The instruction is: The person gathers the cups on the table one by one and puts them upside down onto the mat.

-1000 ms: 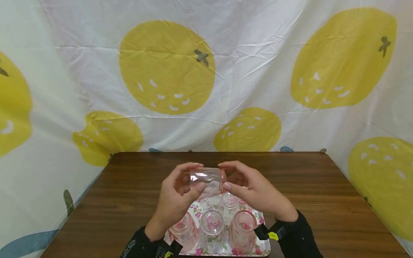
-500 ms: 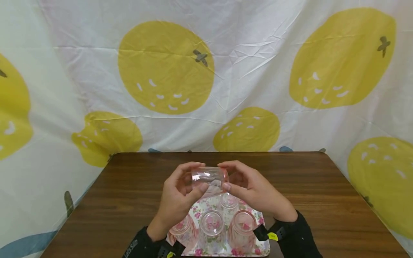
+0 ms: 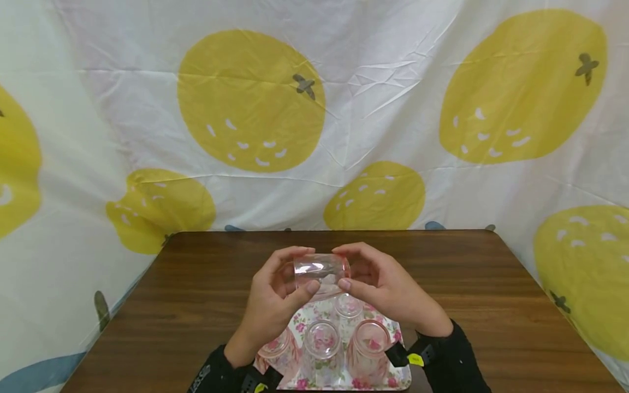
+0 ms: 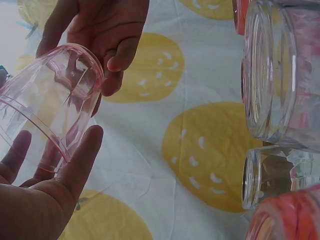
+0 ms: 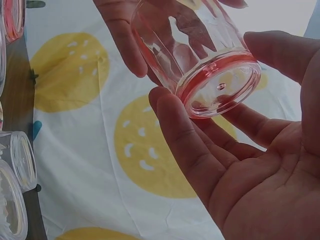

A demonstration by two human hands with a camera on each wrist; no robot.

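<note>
Between both hands a clear pinkish glass (image 3: 320, 268) lies on its side in the air, above the back of a floral tray (image 3: 314, 312). My left hand (image 3: 272, 295) grips its left end, thumb in front and fingers behind. At the other end, my right hand (image 3: 388, 284) holds the thick pink-tinted base (image 5: 220, 85) between thumb and fingers. In the left wrist view the glass (image 4: 55, 100) has faceted sides. On the tray below stand a clear glass (image 3: 322, 344), a pink glass (image 3: 372, 349), another pink glass (image 3: 279, 349) partly behind my left wrist, and a smaller clear glass (image 3: 349, 308).
The tray rests on a dark wooden table (image 3: 196, 305). Behind the table hangs a white cloth (image 3: 314, 202) printed with yellow fruit. The upright glasses stand close together beneath my forearms.
Both hands keep their hold on the glass. The left hand and the glass have shifted slightly to the right; the glasses on the tray have stayed in place.
</note>
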